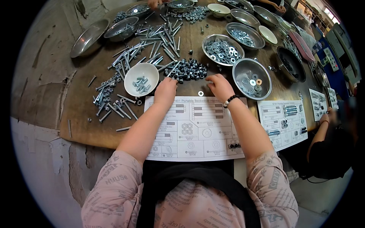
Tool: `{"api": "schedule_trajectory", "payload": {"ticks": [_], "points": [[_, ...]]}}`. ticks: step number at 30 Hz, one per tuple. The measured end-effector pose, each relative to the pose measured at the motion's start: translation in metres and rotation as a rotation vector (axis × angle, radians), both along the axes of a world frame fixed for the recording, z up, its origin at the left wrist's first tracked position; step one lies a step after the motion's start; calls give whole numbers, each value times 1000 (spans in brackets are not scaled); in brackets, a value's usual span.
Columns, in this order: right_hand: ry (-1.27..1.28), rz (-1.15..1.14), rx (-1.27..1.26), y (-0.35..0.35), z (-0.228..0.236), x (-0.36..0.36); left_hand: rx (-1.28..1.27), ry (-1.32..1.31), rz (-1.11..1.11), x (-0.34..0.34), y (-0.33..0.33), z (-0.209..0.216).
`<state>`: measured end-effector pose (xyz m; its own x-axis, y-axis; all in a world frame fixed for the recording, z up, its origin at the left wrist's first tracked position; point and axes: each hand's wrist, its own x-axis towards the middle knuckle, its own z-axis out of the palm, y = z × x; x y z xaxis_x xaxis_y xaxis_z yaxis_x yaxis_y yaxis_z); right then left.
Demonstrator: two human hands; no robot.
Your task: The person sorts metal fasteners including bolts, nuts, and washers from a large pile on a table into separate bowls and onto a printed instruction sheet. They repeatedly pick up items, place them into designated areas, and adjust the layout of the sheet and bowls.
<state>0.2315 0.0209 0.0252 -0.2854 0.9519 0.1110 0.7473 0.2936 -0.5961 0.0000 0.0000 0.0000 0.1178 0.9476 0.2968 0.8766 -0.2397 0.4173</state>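
- Left hand [165, 91]: palm down on the table [81, 117], fingers bent, tips at the near edge of the nut pile [188, 70]; can't tell if it has hold of a nut.
- Right hand [219, 86]: palm down, fingers curled at the pile's right side; grip hidden, can't tell. Bead bracelet [230, 100] on the wrist.
- Nut pile: dark hex nuts, just ahead of both hands, between them.
- Loose washer [200, 93]: flat on the table between the 2 hands, touching neither.
- Parts sheet [194, 131]: under both forearms, just behind the hands.
- White bowl [141, 79]: just left of the left hand, a few bolts inside.
- Steel bowl [251, 78]: just right of the right hand, few washers in it.
- Washer bowl [222, 49]: ahead-right of the right hand, much fuller.
- Bolts [152, 43]: scattered ahead-left of the left hand, more beyond the white bowl.
- 2nd sheet [283, 123]: well right of the right hand; another person's hand [324, 118] near its far corner.
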Motion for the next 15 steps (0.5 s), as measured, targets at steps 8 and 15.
{"api": "schedule_trajectory", "payload": {"ticks": [8,15], "points": [[-106,-27,123,33,-15,-32,-159,-113,32,-2,-1,13],[-157,-19,39,26,-9,-39,-220,-51,-3,8,5,17]]}}
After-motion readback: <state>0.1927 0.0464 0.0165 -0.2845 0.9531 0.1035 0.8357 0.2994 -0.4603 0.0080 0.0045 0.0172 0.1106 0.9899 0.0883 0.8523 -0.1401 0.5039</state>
